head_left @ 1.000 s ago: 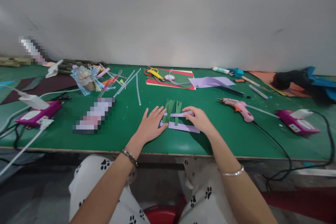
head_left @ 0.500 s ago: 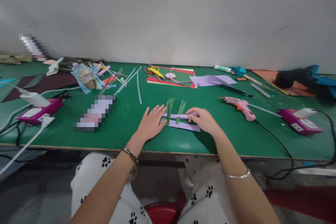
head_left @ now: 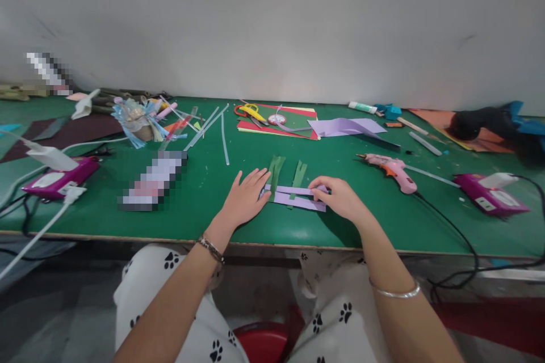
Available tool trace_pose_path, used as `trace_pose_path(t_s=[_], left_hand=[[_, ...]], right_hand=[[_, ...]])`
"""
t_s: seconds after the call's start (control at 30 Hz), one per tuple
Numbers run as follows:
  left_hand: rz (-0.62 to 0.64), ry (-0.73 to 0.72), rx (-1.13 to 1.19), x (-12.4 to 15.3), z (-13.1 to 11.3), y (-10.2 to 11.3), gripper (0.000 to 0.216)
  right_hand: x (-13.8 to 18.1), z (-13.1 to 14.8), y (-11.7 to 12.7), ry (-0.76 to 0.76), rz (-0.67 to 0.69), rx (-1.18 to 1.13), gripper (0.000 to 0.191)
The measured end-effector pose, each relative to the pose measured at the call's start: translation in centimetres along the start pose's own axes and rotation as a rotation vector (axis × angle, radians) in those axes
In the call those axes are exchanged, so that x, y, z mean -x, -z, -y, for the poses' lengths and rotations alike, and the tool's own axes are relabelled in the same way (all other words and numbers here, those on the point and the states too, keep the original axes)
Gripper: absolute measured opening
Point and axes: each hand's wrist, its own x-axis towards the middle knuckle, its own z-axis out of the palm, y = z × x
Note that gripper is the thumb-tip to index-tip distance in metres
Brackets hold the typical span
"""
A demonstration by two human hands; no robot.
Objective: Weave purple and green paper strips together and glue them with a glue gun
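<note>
Two purple paper strips lie crosswise over and under two green strips on the table. My left hand (head_left: 247, 195) rests flat with its fingers spread, the fingertips at the left ends of the strips and touching the left green strip (head_left: 277, 173). My right hand (head_left: 340, 197) pinches the right end of the upper purple strip (head_left: 293, 190) between thumb and fingers. Below it runs the lower purple strip (head_left: 298, 202), its right end under the right hand. The right green strip (head_left: 298, 174) stands out above the purple ones, its lower end partly covered.
A pink glue gun (head_left: 389, 169) lies to the right, its cord trailing off the edge near a purple power strip (head_left: 489, 195). Behind are yellow-handled scissors (head_left: 251, 112), red sheets (head_left: 255, 127) and a purple sheet (head_left: 347, 126). Glue sticks (head_left: 225, 139) lie left.
My right hand has shifted slightly right with the end of the upper purple strip. The top of the right green strip has shifted slightly right. My left hand stays in place.
</note>
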Motion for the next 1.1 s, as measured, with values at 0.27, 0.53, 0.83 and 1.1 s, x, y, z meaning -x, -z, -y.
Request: trace_pose_path(t_s=[0.27, 0.53, 0.83, 1.1], left_hand=[[0.027, -0.008, -0.002, 0.0, 0.0, 0.0, 0.044], [0.023, -0.030, 0.050, 0.1, -0.3, 0.4, 0.047], [0.085, -0.383, 0.070, -1.7, -2.8, 1.2, 0.061], [0.136, -0.437, 0.023, -3.1, -2.9, 1.2, 0.057]], right_hand=[[0.4, 0.2, 0.2, -0.006, 0.000, 0.151, 0.012], [0.8, 1.2, -1.1, 0.164, -0.040, 0.338, 0.011], [1.3, 1.6, -1.2, 0.220, 0.067, 0.390, 0.030], [1.6, 1.4, -1.3, 0.269, 0.098, 0.442, 0.023]])
